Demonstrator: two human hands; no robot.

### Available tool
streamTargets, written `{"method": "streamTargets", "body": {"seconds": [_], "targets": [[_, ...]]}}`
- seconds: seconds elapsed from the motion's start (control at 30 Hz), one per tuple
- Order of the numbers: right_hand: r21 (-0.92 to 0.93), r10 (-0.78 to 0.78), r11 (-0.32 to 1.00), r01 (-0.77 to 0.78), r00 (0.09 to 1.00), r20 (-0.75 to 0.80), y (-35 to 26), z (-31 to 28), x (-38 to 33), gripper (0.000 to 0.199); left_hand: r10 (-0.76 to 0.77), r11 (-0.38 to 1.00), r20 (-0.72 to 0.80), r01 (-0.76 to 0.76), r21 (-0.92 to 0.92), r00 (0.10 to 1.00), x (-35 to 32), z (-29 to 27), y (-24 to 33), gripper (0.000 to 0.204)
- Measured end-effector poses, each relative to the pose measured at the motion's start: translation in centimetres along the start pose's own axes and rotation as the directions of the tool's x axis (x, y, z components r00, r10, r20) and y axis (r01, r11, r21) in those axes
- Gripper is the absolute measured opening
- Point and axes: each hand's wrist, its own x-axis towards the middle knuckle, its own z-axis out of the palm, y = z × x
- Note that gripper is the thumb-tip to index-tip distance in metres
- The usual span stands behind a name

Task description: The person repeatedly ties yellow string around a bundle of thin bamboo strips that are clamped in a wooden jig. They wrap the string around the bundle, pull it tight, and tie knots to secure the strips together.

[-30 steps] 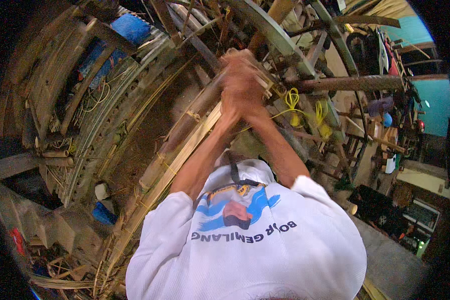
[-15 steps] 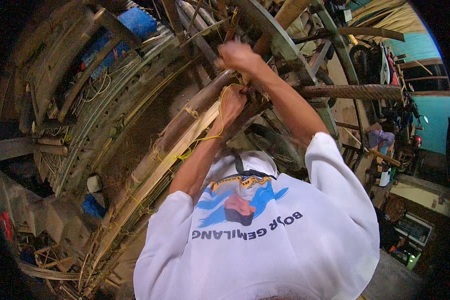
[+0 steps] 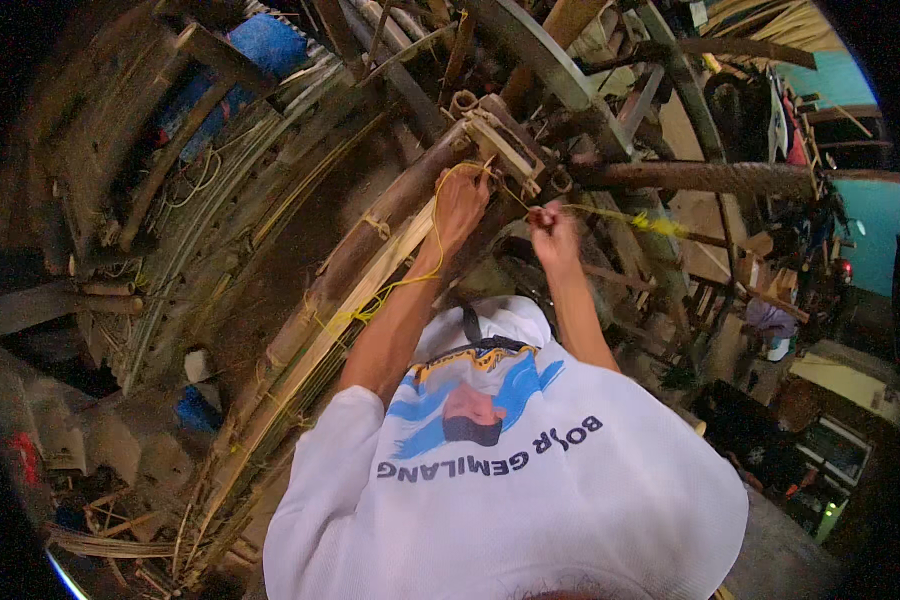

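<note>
My left hand (image 3: 460, 207) is closed around the yellow cord (image 3: 436, 240) near the upper end of a long bundle of split bamboo strips (image 3: 382, 262). The bundle lies along a thick bamboo pole (image 3: 342, 262). A loop of the cord runs over my left wrist and down to a yellow tangle on the bundle. To the right, my right hand (image 3: 555, 235), slightly blurred, grips a stretch of the same cord, and a loose yellow end trails off to the right. Just above both hands, a short wooden piece (image 3: 502, 148) sits across the pole's end.
A round dark pole (image 3: 695, 178) extends to the right of my hands. Curved grey beams (image 3: 540, 50) rise beyond them. At the left stand long curved planks (image 3: 240, 165) with a blue sheet (image 3: 267, 45) behind. A person's lilac garment (image 3: 770, 315) shows far right.
My right hand has come down and toward me from above the pole's end, drawing the yellow cord out to the right. My left hand stays at nearly the same place.
</note>
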Motion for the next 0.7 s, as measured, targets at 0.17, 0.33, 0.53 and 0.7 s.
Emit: {"method": "streamTargets", "body": {"seconds": [0.17, 0.33, 0.53, 0.7], "targets": [[0.238, 0.187, 0.957, -0.163, 0.979, -0.080, 2.0, -2.0, 3.3, 0.017, 0.031, 0.850, 0.199, 0.079, -0.521, 0.980, 2.0, -3.3, -0.2, 0.036], [0.235, 0.053, 0.969, -0.075, 0.994, 0.098, 0.5, -2.6, 2.0, 0.011, -0.149, 0.514, 0.116, 0.177, -0.839, 0.982, 7.0, -7.0, 4.0, 0.028], [0.066, 0.026, 0.997, -0.033, 0.994, 0.106, 1.6, -1.9, 1.0, 0.017, -0.398, 0.394, 0.235, 0.396, -0.829, 0.887, 12.5, -2.3, -7.0, 0.026], [-0.981, -0.016, 0.033, 0.191, 0.981, 0.191, -1.8, 2.5, -8.2, 0.041, -0.455, 0.591, 0.205, 0.466, -0.659, 0.867, 12.5, -5.5, -4.4, 0.027]]}}
